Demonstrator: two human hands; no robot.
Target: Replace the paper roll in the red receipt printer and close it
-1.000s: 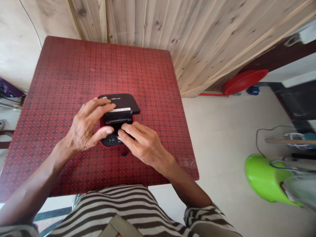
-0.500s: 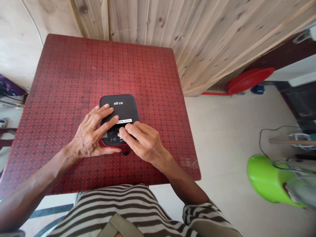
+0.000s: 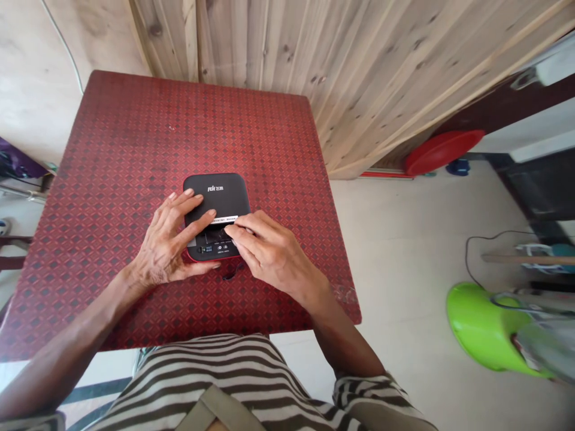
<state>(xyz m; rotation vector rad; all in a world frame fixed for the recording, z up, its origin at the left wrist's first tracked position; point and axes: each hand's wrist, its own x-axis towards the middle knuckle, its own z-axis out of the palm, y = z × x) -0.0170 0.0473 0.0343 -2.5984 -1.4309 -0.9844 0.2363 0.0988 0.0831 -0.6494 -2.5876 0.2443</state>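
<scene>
A flat, rounded-square black device with a red edge lies on the red patterned table, white lettering and a white label strip on its upturned face. My left hand rests over its left side, fingers spread flat on top and thumb along the front edge. Below the label is a dark recess. At the right end of this recess, my right hand has thumb and fingertips pinched together; whatever they hold is mostly hidden. A small dark piece lies on the table just in front of the device.
Wooden plank panelling stands behind the table. On the floor to the right are a bright green plastic item, a thin dark cable and a red basin. A purple item is at the far left.
My right hand has shifted slightly right and up, uncovering more of the recess and the printed markings below it. My left hand stays in place on the device.
</scene>
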